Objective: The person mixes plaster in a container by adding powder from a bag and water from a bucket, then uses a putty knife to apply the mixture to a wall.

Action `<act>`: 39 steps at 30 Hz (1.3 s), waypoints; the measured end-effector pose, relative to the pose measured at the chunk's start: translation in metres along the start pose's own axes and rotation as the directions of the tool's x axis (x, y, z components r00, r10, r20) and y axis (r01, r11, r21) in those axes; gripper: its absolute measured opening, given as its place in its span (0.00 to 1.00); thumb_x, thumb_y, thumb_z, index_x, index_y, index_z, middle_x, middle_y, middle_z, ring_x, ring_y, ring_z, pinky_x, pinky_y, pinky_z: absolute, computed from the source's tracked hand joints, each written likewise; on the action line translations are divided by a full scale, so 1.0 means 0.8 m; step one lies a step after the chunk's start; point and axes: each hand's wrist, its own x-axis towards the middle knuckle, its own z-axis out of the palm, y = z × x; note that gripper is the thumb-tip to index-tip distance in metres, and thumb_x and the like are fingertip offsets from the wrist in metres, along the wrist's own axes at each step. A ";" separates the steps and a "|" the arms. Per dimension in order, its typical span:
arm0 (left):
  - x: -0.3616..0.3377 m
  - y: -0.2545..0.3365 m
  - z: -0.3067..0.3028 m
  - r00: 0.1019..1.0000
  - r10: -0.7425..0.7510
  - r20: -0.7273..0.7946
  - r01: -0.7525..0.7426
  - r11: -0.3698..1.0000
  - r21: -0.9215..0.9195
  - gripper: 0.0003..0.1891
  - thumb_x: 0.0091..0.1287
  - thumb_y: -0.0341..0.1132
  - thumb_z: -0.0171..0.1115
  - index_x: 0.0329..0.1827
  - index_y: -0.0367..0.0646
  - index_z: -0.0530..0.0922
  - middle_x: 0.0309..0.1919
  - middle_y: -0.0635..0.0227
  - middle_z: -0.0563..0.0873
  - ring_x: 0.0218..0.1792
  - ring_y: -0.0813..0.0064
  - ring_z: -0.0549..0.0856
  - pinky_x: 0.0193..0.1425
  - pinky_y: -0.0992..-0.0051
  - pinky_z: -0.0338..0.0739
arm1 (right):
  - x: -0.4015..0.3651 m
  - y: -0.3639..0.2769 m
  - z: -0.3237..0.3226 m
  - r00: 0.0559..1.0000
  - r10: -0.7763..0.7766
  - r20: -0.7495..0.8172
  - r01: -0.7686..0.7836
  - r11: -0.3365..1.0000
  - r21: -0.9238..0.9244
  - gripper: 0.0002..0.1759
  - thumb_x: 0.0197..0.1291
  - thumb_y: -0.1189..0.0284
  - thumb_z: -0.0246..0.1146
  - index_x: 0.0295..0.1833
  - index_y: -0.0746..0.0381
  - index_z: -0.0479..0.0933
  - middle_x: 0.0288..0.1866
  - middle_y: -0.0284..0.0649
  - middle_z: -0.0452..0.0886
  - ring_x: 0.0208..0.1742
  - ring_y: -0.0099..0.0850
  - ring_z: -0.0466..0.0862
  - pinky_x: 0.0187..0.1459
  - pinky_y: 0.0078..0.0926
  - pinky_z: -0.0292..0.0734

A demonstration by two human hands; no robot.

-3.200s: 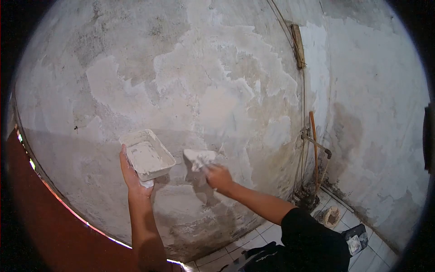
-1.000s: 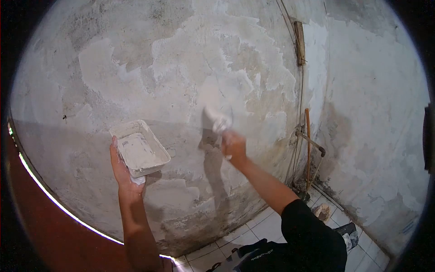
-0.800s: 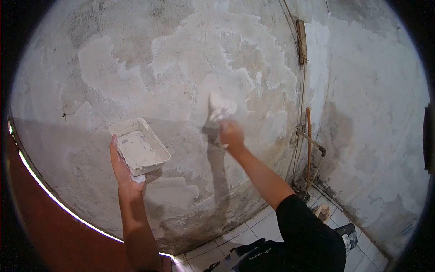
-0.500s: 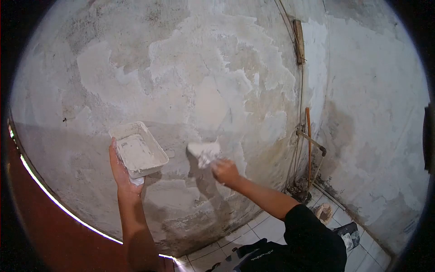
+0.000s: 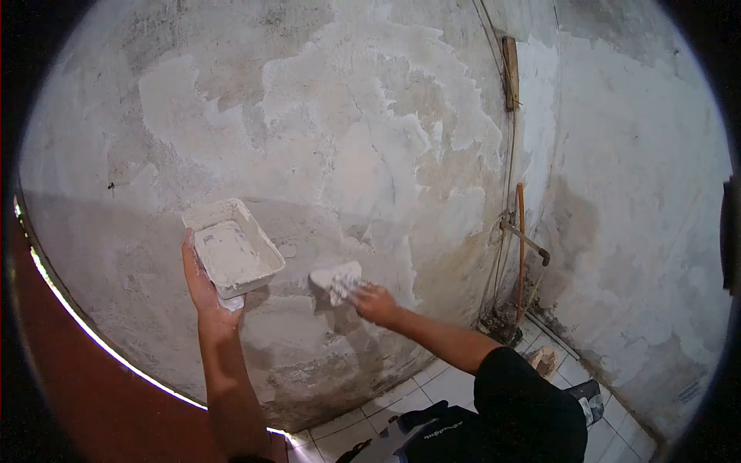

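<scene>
My left hand (image 5: pixel 204 285) grips a white rectangular tub (image 5: pixel 266 251) from its left side and underneath. Pale filler paste (image 5: pixel 231 255) covers the inside of the tub, which is tilted towards me. To the right of it, my right hand (image 5: pixel 374 303) is closed around a putty knife (image 5: pixel 337 279) smeared with the same paste. The knife's blade lies close against the patchy wall (image 5: pixel 363 170), with its shadow just below and left. Smooth pale patches spread over the rough grey plaster around both hands.
A wooden strip (image 5: pixel 510 73) with cables hangs near the corner. Below it, a pipe with a tap (image 5: pixel 529 241) sticks out beside an orange pipe (image 5: pixel 521 262). White floor tiles (image 5: pixel 401 405) run along the wall's foot, with a dark container (image 5: pixel 590 401) at the right.
My right hand and the putty knife have moved down and slightly left along the wall. The tub in my left hand has shifted slightly up and left in view.
</scene>
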 end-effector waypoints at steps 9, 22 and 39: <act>-0.005 0.017 -0.010 0.999 0.021 0.034 -0.021 1.000 0.006 0.25 0.75 0.55 0.50 0.65 0.47 0.74 0.55 0.68 0.82 0.54 0.67 0.83 0.57 0.64 0.80 | 0.153 0.106 -0.120 0.693 0.340 -0.636 -0.427 0.904 0.018 0.09 0.46 0.81 0.64 0.37 0.66 0.78 0.28 0.49 0.77 0.31 0.49 0.80 0.33 0.45 0.76; -0.011 0.011 -0.018 0.999 -0.009 0.042 0.009 1.000 0.019 0.26 0.75 0.56 0.49 0.65 0.47 0.74 0.55 0.67 0.82 0.55 0.67 0.82 0.60 0.63 0.79 | 0.024 -0.012 -0.011 0.975 0.211 -0.065 -0.213 0.977 -0.028 0.12 0.52 0.74 0.65 0.44 0.60 0.82 0.39 0.43 0.86 0.39 0.41 0.87 0.40 0.39 0.82; -0.009 -0.004 -0.024 1.000 -0.026 -0.004 0.026 1.000 0.015 0.26 0.76 0.55 0.47 0.66 0.46 0.73 0.55 0.64 0.83 0.53 0.65 0.85 0.56 0.62 0.83 | 0.030 0.017 -0.016 0.952 0.113 -0.283 -0.093 0.992 0.083 0.06 0.53 0.77 0.63 0.38 0.63 0.79 0.36 0.44 0.83 0.34 0.45 0.84 0.34 0.42 0.80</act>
